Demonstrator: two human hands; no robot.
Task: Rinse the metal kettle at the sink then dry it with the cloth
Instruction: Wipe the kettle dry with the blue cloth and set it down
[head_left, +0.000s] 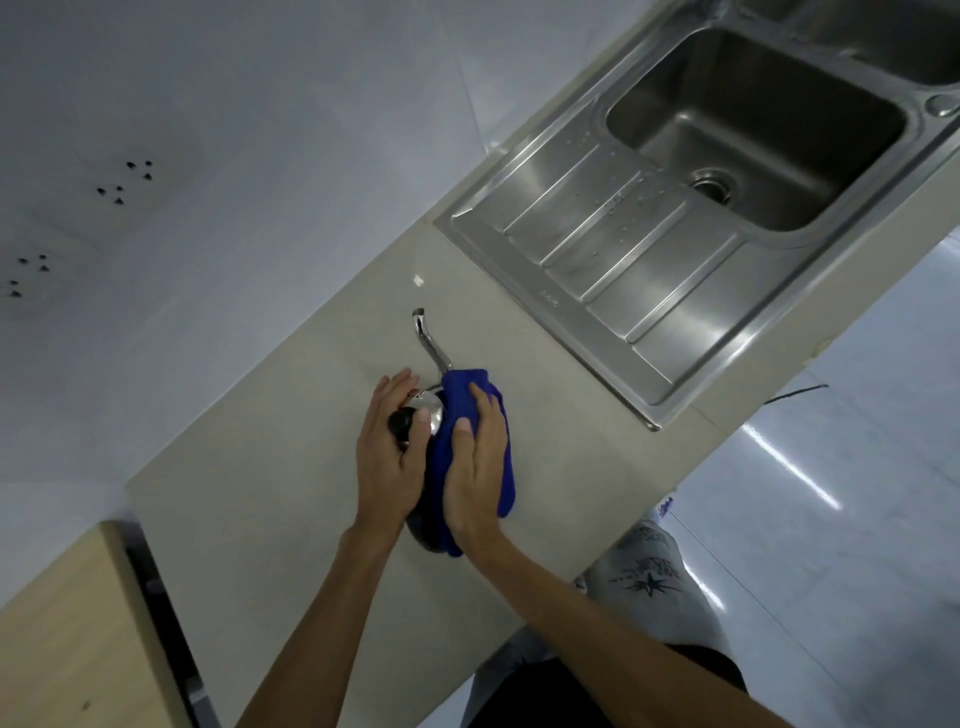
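Note:
The metal kettle (429, 343) stands on the beige counter (291, 467), its thin curved spout pointing up and away from me. My left hand (387, 457) wraps its left side, the thumb resting near the black lid knob. A blue cloth (483, 441) covers the kettle's right side, and my right hand (475, 462) presses flat on that cloth. Most of the kettle body is hidden under hands and cloth. The steel sink (597, 228) lies to the upper right, apart from the kettle.
The sink's ribbed drainboard carries water drops; its basin with a drain sits further right. Wall sockets (124, 179) are on the white wall at left. A wooden surface (67, 639) adjoins the counter at lower left. The counter's front edge runs close to my right forearm.

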